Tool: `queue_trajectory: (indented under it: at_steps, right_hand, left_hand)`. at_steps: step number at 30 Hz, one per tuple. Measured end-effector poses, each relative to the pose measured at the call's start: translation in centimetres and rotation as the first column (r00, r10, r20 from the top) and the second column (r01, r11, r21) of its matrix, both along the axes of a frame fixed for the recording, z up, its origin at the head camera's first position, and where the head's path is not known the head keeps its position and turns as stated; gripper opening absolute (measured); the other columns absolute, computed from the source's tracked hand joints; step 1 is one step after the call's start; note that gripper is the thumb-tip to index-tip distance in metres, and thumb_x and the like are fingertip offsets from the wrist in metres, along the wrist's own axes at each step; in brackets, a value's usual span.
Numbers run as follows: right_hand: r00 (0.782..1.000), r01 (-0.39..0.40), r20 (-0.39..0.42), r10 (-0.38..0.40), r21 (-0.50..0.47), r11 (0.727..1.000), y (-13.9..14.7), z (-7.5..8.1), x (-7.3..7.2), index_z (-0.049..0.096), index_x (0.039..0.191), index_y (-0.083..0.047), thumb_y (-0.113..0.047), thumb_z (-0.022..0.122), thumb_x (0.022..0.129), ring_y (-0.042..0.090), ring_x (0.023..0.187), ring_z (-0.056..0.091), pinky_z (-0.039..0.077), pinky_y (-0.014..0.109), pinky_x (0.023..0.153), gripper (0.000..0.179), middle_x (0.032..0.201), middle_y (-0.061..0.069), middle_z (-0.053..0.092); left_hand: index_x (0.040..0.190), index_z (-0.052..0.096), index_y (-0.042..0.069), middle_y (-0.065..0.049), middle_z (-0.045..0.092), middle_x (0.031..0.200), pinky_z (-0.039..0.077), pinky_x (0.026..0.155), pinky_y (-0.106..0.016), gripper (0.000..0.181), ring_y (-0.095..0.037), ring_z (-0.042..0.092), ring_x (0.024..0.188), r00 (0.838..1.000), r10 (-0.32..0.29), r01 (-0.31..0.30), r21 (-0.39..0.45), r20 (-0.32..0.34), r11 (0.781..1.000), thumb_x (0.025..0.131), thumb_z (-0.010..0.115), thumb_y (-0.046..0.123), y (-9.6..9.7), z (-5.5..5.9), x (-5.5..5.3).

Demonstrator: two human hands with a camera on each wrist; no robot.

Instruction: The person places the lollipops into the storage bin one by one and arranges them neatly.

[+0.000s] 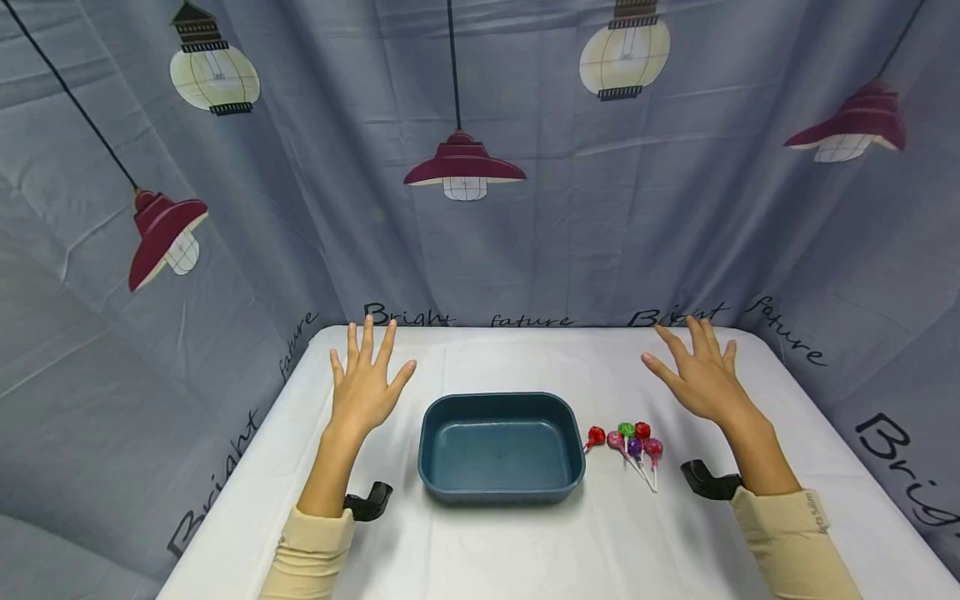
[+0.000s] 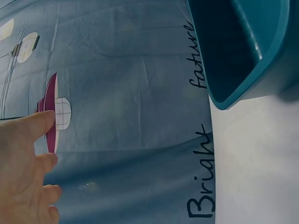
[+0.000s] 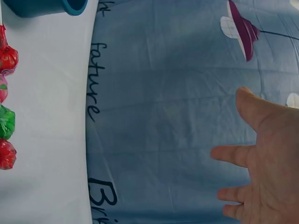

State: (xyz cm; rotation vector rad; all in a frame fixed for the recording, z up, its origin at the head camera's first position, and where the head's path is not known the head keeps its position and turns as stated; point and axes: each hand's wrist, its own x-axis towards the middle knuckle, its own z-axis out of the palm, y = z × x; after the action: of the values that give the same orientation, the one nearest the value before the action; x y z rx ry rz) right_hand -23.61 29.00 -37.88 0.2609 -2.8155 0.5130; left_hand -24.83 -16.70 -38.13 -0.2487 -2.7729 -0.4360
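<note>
A dark teal rectangular bin point(image 1: 501, 493) stands in the middle of the white table, its inside bare. Just right of it lie several wrapped lollipops point(image 1: 634, 447) in red, pink, green and purple, most bunched with sticks pointing toward the front. One red lollipop point(image 1: 596, 437) lies beside the bin's right wall. My left hand point(image 1: 363, 393) hovers left of the bin, fingers spread, holding nothing. To the right of the lollipops my right hand point(image 1: 703, 382) is raised with fingers apart, also holding nothing. The right wrist view shows red and green lollipops point(image 3: 6, 122) at its left edge.
A white cloth point(image 1: 495, 558) covers the table. Behind and at both sides hangs a grey-blue curtain point(image 1: 480, 250) printed with lamps and lettering. Each wrist wears a black camera mount, one of them the left mount point(image 1: 369, 502).
</note>
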Motion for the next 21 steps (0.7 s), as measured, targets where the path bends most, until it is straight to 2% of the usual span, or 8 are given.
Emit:
queue_trajectory:
  at_steps: [5,9,12,15,18,21]
  right_hand:
    - [1.000,-0.008,-0.011,0.007,-0.031,0.999,0.0,-0.1,0.3,0.035,0.138,0.000,-0.049,0.040,0.094,0.047,0.134,-0.007,-0.016,0.066,0.096,0.066,0.142,0.037,0.011]
    - [1.000,-0.003,-0.031,0.000,-0.100,0.995,0.1,-0.3,0.8,0.040,0.134,0.002,-0.044,0.045,0.094,0.053,0.130,0.008,0.000,0.070,0.097,0.061,0.139,0.037,0.018]
    - [0.999,0.011,-0.042,-0.019,-0.172,0.985,0.2,-0.9,1.4,0.042,0.133,0.003,-0.040,0.047,0.095,0.055,0.124,0.019,0.015,0.071,0.093,0.057,0.137,0.036,0.024]
    - [0.995,0.028,-0.081,-0.049,-0.247,0.969,0.3,-2.0,2.1,0.047,0.130,0.002,-0.037,0.048,0.095,0.052,0.118,0.029,0.024,0.069,0.089,0.053,0.134,0.033,0.033]
    - [0.987,0.045,-0.135,-0.092,-0.317,0.947,0.5,-3.5,2.6,0.052,0.126,-0.001,-0.036,0.050,0.094,0.046,0.110,0.038,0.031,0.064,0.085,0.048,0.128,0.029,0.043]
    - [0.971,0.093,-0.169,-0.168,-0.381,0.920,1.2,-5.6,2.6,0.056,0.125,-0.011,-0.039,0.053,0.092,0.037,0.103,0.044,0.037,0.055,0.078,0.043,0.123,0.021,0.050]
  left_hand:
    - [0.149,0.018,0.019,-0.013,-0.002,0.153,-0.004,0.105,-0.058,0.069,-0.027,-0.016,0.137,0.998,0.001,0.004,0.088,-0.060,0.996,0.093,0.038,0.054,0.0,-0.2,0.0]
    - [0.143,0.032,0.014,-0.017,0.013,0.151,0.004,0.107,-0.056,0.060,-0.032,-0.003,0.139,0.991,0.033,-0.001,0.237,-0.133,0.972,0.093,0.045,0.045,0.0,-0.7,0.4]
    - [0.138,0.040,0.011,-0.016,0.023,0.148,0.012,0.106,-0.056,0.053,-0.033,0.009,0.138,0.983,0.060,0.007,0.360,-0.175,0.933,0.093,0.050,0.037,0.2,-1.5,0.6]
    - [0.135,0.044,0.009,-0.015,0.031,0.143,0.020,0.104,-0.055,0.048,-0.033,0.020,0.135,0.976,0.070,0.033,0.459,-0.207,0.888,0.093,0.052,0.030,0.6,-2.7,0.9]
    - [0.132,0.047,0.007,-0.016,0.036,0.140,0.025,0.102,-0.053,0.044,-0.032,0.029,0.130,0.970,0.071,0.066,0.530,-0.234,0.845,0.093,0.053,0.025,1.0,-3.8,1.2]
    - [0.129,0.049,0.006,-0.015,0.041,0.136,0.028,0.101,-0.050,0.040,-0.030,0.035,0.127,0.962,0.071,0.100,0.580,-0.264,0.808,0.092,0.053,0.020,1.5,-4.8,1.5]
